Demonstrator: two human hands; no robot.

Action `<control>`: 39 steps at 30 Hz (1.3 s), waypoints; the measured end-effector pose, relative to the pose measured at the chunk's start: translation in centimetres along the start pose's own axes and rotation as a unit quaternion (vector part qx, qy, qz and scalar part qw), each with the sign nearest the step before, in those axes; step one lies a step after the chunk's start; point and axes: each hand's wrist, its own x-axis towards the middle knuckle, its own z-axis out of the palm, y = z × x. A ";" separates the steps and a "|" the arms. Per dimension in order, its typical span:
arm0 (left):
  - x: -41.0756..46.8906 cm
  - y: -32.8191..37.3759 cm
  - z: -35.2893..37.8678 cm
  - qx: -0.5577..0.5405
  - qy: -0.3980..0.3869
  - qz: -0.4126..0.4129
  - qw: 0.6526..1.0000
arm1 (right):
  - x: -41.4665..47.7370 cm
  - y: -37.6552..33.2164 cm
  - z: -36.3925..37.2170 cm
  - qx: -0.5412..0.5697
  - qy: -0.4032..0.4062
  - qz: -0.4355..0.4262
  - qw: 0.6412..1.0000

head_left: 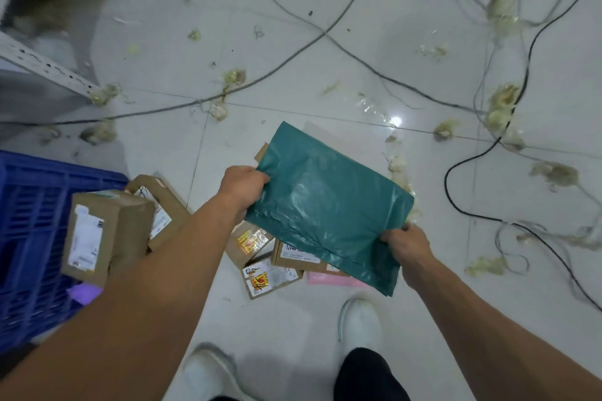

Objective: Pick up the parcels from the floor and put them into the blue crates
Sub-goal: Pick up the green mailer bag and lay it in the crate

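Right of the blue crate (49, 172), a green bag (325, 205) is gripped by the nearer left hand (242, 187) and the right hand (405, 244).

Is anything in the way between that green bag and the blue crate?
Partly. Two cardboard boxes stand beside the blue crate, between it and the held green bag. Lifted over them, the bag could probably pass.
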 end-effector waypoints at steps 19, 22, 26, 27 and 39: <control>-42.3 1.5 -24.0 -0.260 0.156 -0.088 0.949 | -40.8 -15.0 -7.3 -0.183 -0.117 -0.205 0.954; -45.7 -1.6 -27.6 -0.318 0.185 -0.092 0.925 | -45.2 -15.5 -4.8 -0.207 -0.149 -0.237 0.937; -48.8 -7.1 -32.7 -0.390 0.235 -0.084 0.886 | -51.0 -14.9 0.3 -0.229 -0.183 -0.269 0.918; -49.0 -9.2 -34.4 -0.417 0.244 -0.081 0.872 | -52.8 -14.4 1.8 -0.242 -0.190 -0.281 0.909; -61.5 -26.2 -52.0 -0.521 0.335 -0.027 0.785 | -71.3 -6.3 20.2 -0.320 -0.287 -0.408 0.806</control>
